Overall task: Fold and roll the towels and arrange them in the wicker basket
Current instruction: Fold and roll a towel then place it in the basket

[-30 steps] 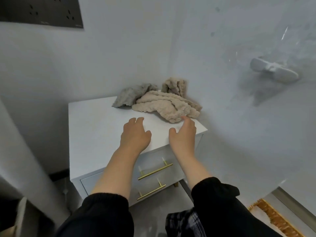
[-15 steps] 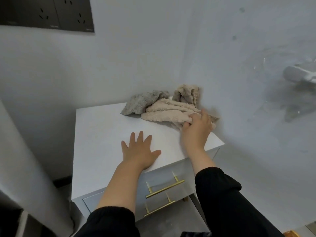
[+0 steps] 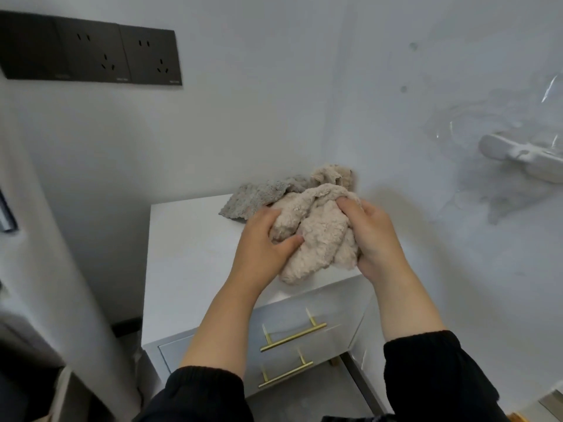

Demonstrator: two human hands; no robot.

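Pickup step: beige towel (image 3: 316,236) is gripped bunched by left hand (image 3: 262,245) and right hand (image 3: 373,236), over the cabinet (image 3: 189,254) top. Next: it needs spreading flat for folding. Basket not seen.

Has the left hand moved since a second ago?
Yes. The left hand lifted off the bare cabinet top and moved right, toward its right edge, where it now grips the beige towel with the right hand.
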